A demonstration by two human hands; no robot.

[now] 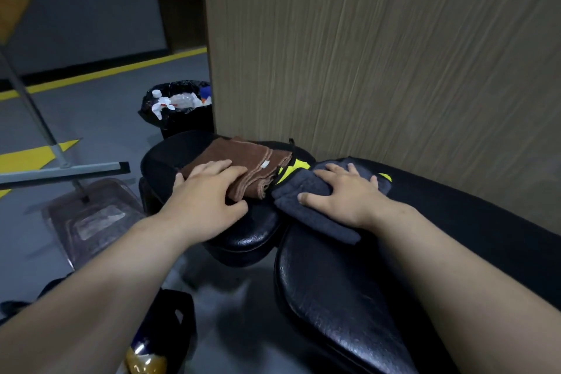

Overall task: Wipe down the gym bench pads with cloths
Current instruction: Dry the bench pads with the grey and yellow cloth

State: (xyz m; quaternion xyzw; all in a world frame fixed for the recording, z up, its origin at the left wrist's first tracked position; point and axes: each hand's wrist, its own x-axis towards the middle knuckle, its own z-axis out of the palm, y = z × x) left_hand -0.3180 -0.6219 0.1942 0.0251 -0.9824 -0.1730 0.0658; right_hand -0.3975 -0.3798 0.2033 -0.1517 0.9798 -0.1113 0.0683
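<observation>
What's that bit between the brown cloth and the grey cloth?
In the head view, a yellow-and-black patch shows between the brown cloth and grey cloth, at the gap between the bench pads; what it belongs to is unclear.

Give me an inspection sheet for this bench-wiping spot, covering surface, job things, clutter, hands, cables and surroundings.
Surface: black seat pad and black back pad, glossy, with a gap between them.
Job's things: brown cloth on seat pad; grey cloth on back pad.
Clutter: yellow-black item between the cloths.
Hands: left hand flat on brown cloth; right hand flat on grey cloth.
Cables: nothing seen.
Surroundings: full bin, squeegee, wood-grain panel.
</observation>
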